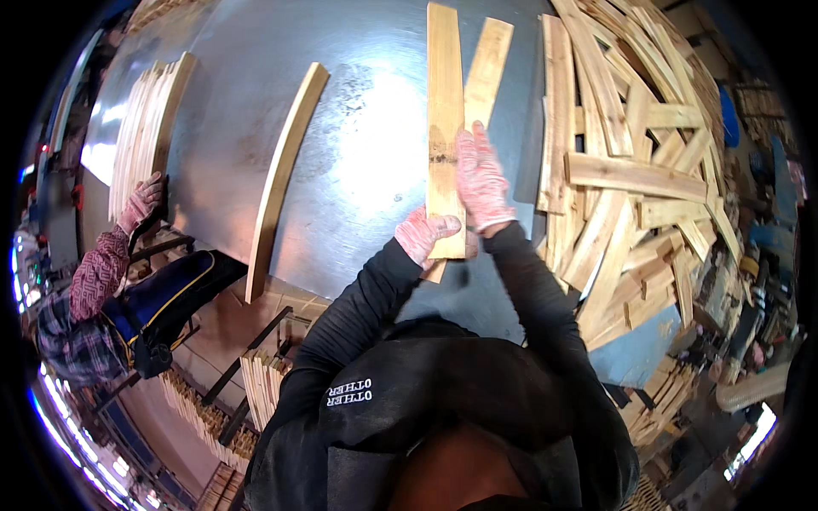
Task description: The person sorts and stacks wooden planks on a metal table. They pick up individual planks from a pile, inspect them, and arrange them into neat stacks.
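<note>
A long, pale wooden board with a dark knot across it points away from me over the metal table. My left hand, in a pinkish knit glove, grips its near end with the thumb on top. Along the board's right edge my right hand, gloved alike, holds it with the fingers pointing away; its thumb is hard to make out. A second board lies slanted beside it, partly hidden by the first board and my right hand. What looks like its near end shows below my left hand.
The shiny metal table carries a jumbled pile of boards on the right. A single board lies left of centre, overhanging the near edge. At far left, another person's gloved hand touches a row of upright boards. Stacked wood sits below.
</note>
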{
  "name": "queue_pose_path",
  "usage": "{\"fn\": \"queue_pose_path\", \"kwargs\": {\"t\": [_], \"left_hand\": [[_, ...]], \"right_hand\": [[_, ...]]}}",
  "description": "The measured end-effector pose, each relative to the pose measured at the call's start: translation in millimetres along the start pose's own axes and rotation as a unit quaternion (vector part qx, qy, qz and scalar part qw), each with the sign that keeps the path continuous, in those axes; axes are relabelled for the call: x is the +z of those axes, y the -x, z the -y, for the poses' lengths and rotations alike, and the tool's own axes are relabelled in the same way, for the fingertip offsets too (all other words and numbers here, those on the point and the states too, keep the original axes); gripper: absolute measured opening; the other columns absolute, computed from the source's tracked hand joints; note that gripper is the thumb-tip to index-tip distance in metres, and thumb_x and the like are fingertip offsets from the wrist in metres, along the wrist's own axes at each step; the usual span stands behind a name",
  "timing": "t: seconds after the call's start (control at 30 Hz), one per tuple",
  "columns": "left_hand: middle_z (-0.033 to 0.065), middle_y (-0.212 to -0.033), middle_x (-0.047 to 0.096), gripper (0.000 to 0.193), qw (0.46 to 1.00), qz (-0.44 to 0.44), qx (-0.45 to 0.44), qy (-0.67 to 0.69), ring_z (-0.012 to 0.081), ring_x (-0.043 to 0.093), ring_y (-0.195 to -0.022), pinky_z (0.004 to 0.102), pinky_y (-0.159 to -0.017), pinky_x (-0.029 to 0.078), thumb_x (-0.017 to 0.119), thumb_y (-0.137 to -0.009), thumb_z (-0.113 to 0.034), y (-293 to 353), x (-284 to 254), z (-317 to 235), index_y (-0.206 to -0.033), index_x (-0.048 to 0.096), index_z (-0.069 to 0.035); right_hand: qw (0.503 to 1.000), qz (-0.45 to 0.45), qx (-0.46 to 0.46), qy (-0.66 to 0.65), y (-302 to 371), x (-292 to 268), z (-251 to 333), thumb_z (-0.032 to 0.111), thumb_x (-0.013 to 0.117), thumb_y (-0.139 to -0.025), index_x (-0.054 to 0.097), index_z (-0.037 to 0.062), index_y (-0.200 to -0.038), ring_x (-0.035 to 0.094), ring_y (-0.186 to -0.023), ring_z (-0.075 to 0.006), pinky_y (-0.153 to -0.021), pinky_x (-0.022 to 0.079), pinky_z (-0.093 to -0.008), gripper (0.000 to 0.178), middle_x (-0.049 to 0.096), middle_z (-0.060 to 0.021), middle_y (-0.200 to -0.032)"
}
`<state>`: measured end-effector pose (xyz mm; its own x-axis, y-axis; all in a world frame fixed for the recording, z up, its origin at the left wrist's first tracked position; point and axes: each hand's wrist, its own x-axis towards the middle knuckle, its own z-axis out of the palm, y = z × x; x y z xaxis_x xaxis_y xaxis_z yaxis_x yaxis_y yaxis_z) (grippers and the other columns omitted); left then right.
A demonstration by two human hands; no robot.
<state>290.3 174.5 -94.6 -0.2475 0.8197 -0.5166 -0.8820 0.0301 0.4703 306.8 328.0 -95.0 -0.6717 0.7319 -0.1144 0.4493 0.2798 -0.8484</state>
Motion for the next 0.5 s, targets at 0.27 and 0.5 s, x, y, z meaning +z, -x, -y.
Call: {"fn": "queue_pose_path", "kwargs": {"t": [0.27,0.5], "left_hand": [[0.0201,-0.108,0.063,0.056,0.995,0.037,-0.003,0.088,0.0329,0.067,-0.089,0.0495,-0.079,0.058,0.073,-0.081,-0.014,28.9,-44.8,-63.2,-0.129,0.047,-0.002],[0.0151,-0.1,0.066,0.042,0.977,-0.13,0.026,-0.166,0.0254,0.067,-0.085,0.0392,-0.074,0.058,0.071,-0.084,-0.011,51.4,-80.4,-86.0,-0.12,0.053,0.001]], "right_hand": [[0.844,-0.125,0.113,0.509,-170.4,-164.5,-44.4,0.063,0.056,-0.082,0.032,0.0019,-0.148,0.036,-0.138,-0.0378,-0.113,0.029,-0.047,0.093,0.037,-0.0223,-0.15],[0.828,-0.159,0.074,0.532,-157.9,-189.7,-74.8,0.06,0.058,-0.081,0.035,0.0049,-0.145,0.046,-0.128,-0.0386,-0.106,0.037,-0.0473,0.087,0.047,-0.0229,-0.14]]}}
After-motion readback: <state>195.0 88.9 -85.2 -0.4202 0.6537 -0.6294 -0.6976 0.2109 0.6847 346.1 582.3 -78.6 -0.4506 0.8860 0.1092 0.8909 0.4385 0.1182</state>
